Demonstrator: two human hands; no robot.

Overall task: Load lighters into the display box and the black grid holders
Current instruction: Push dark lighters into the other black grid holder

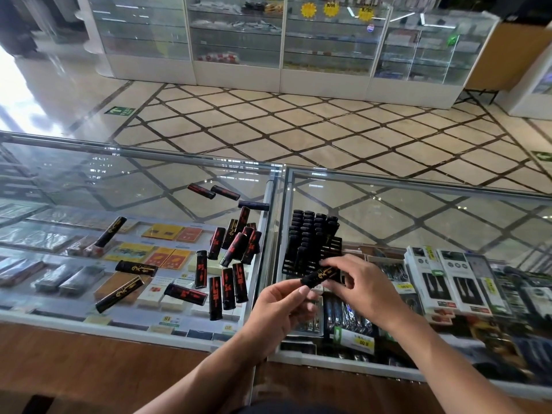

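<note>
A black lighter with gold writing (pixel 321 275) is held between both hands, just in front of the black grid holder (pixel 310 243). My left hand (pixel 280 306) pinches its left end; my right hand (pixel 355 285) grips its right end. The holder stands on the right glass counter with several black lighters upright in its rear rows; its front slots look vacant. Several loose black lighters with red or gold print (pixel 230 264) lie scattered on the left glass counter. No display box is visible.
Two glass counters (pixel 134 174) meet at a metal seam (pixel 268 222). Cigarette packs and boxed goods (pixel 448 282) lie under the glass. A tiled floor and glass showcases (pixel 268 40) lie beyond. A wooden ledge (pixel 89 369) runs along the near side.
</note>
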